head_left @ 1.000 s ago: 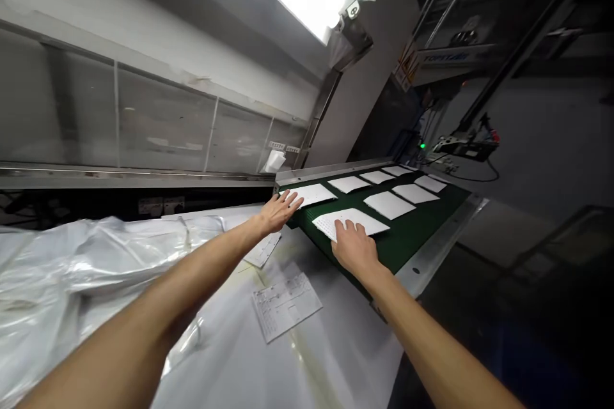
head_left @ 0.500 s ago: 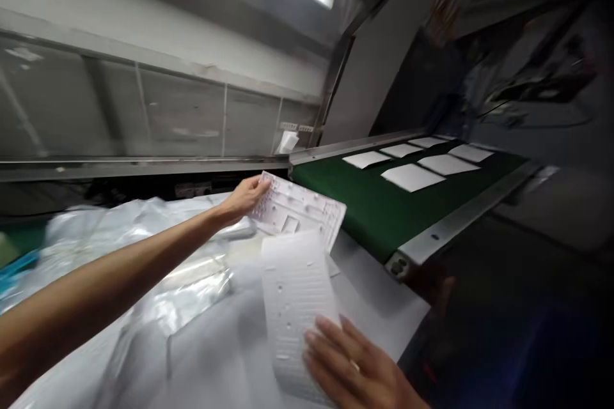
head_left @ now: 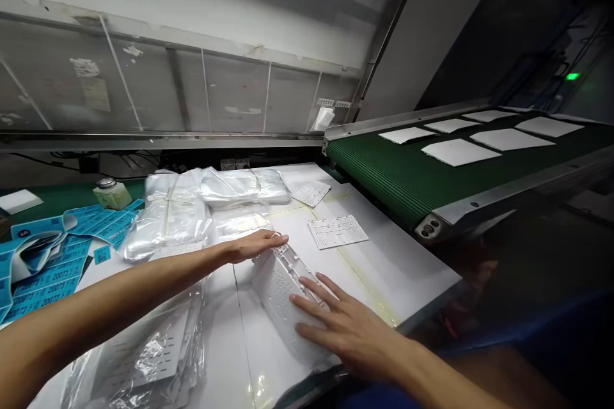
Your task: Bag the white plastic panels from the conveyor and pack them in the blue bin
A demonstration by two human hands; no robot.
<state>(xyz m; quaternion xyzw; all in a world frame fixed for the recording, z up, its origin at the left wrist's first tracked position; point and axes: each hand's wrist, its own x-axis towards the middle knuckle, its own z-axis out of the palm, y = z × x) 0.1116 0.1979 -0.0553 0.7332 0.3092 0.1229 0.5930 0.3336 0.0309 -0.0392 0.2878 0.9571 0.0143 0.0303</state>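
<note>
A white plastic panel (head_left: 281, 291), dotted with small holes and edged with a ribbed rim, stands tilted on the white-covered table. My left hand (head_left: 259, 244) pinches its upper end between thumb and fingers. Against the panel's right side lies my right hand (head_left: 336, 319), fingers spread and stretched out; its thumb is hidden. Past the hands, a white plate with moulded slots (head_left: 338, 232) lies flat, and a smaller white plate (head_left: 311, 192) lies behind it. Nearer me on the left, perforated white panels sit in a clear plastic bag (head_left: 144, 345).
A green conveyor belt (head_left: 378, 169) carrying several white flat pieces runs off to the right. Bundled clear bags (head_left: 167, 211) lie at the back left, beside blue printed label sheets (head_left: 57, 268) and a small bottle (head_left: 112, 193). The wall (head_left: 240, 96) stands behind.
The view has turned left and down, bringing the labels and bottle into sight. Two separate white pieces were near my hands; now my left hand holds the tilted panel, with my right hand against it.
</note>
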